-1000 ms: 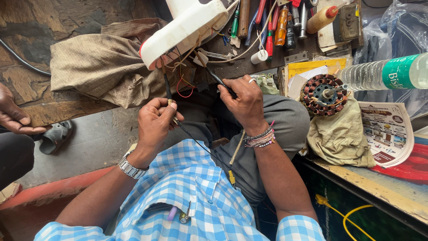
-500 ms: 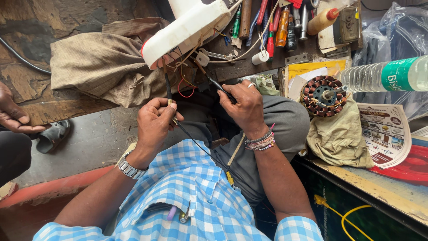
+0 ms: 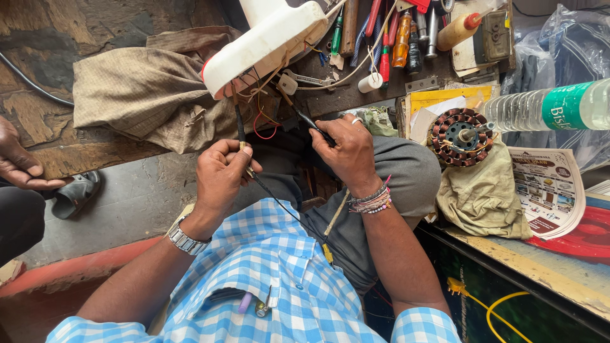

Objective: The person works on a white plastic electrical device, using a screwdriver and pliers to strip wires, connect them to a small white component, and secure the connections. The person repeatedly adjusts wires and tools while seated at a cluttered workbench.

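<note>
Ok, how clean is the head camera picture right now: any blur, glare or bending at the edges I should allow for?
Head view: even daylight, soft shadows; both probes sharp, left hand and right hand in focus. Mild glare on the white casing and the plastic bottle. Wide-lens bending stretches the bottle and the bench edge at the right; the lower right corner is dark.

Two thin black test probes point up into the open underside of a tilted white fan housing [image 3: 267, 44]. The left probe [image 3: 240, 124] stands nearly upright among the housing's loose red and white wires [image 3: 264, 124]; the right probe [image 3: 311, 124] slants toward them from the right.
</note>
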